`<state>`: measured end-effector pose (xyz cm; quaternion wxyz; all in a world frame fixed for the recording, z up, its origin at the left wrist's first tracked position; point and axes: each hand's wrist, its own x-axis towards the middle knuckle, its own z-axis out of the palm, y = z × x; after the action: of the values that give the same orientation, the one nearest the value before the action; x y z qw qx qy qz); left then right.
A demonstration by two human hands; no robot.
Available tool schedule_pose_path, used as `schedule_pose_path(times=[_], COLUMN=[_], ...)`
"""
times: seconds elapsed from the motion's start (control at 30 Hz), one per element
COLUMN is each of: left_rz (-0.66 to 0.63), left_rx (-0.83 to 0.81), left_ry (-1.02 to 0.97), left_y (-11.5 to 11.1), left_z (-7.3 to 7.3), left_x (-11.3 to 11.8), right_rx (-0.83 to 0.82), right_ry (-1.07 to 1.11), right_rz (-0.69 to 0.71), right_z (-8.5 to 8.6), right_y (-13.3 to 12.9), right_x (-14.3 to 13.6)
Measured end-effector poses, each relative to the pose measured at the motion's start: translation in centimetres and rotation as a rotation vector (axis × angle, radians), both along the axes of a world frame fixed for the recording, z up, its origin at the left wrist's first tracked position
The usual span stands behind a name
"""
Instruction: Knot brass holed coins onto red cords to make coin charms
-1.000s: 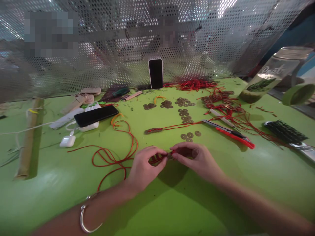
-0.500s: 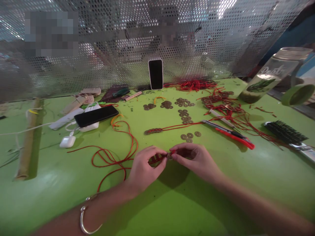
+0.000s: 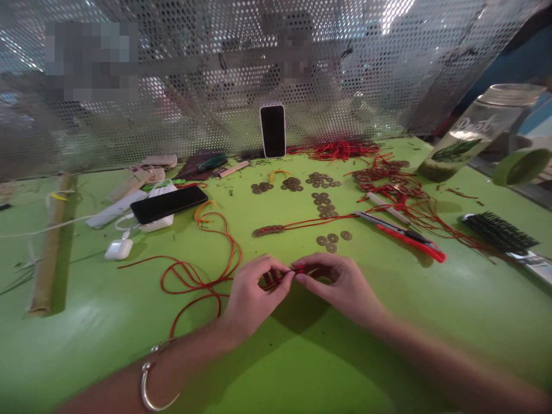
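My left hand [image 3: 253, 293] is closed in a pinch on a red cord [image 3: 271, 280], which shows in the gap between thumb and forefinger. Its fingertips meet those of my right hand [image 3: 345, 282], also pinched, with a bit of red at the tips. Any coin between them is largely hidden by the fingers. Long loops of the cord trail to the left across the green table [image 3: 297, 368]. Just beyond my hands lie several loose holed coins [image 3: 332, 237] and a strip of coins laced with red cord [image 3: 268, 230].
A red utility knife [image 3: 409, 238] and a hairbrush [image 3: 500, 230] lie to the right, below a glass jar [image 3: 478, 132]. One phone [image 3: 273, 131] stands at the back; another phone [image 3: 169, 204] rests on the left. More coins [image 3: 323, 205] and tangled red cords [image 3: 345, 150] are farther back.
The coin that showed between my fingertips is now mostly out of sight behind them. My right fingertips have shifted slightly left, closer to the left ones.
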<state>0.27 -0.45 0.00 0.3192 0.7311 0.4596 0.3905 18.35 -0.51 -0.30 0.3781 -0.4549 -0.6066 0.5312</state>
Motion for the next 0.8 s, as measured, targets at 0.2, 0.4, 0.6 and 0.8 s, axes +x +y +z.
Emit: schedule_pose_path(times=[0.2,0.4,0.6,0.8], left_rz=[-0.005,-0.011,-0.029,-0.002], left_rx=[-0.001,-0.021,-0.087,-0.183], left_ry=[-0.016,-0.023,-0.042,0.059], left_y=[0.0,-0.1,-0.1,0.3], left_z=[0.1,0.4,0.1,0.8], left_x=[0.1,0.0,-0.2,-0.8], right_rx=[0.062,0.145,0.219,0.198], right_ry=[-0.045,-0.085,-0.083,0.123], right_rz=[-0.038,-0.07,-0.115,-0.226], right_z=[0.1,0.2,0.0,-0.3], right_y=[0.0,0.0,0.1,0.6], right_x=[0.0,0.1,0.4,1.5])
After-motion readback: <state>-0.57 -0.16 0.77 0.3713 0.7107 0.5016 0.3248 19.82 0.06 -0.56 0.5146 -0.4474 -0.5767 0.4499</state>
